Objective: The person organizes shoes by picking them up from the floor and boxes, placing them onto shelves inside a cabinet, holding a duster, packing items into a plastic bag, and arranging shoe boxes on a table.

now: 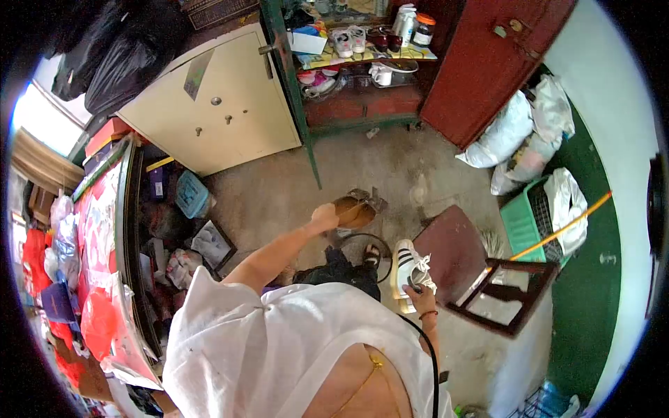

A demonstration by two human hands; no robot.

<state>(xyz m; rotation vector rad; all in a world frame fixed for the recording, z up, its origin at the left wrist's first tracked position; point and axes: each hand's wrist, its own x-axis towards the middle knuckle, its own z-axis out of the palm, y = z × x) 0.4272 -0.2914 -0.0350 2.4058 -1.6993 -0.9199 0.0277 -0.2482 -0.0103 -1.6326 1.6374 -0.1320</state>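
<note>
Near the middle of the view, my left hand (325,218) is closed on a brown sandal (354,212), held out over the floor. My right hand (422,299) grips a white sneaker (404,267) with black stripes and white laces, its fingers at the shoe's opening. A dark red chair (449,254) stands just right of the sneaker. Part of a second white shoe seems to show below the sneaker, partly hidden. A foot in a dark sandal (372,256) rests on the floor between my hands.
Shoes and bottles fill the shelves of an open cabinet (366,115) ahead. Left of it is a cream metal cabinet (216,104). A green basket (524,230), white bags (503,132) and a yellow stick (571,221) are at right. A cluttered bed (94,237) lies left.
</note>
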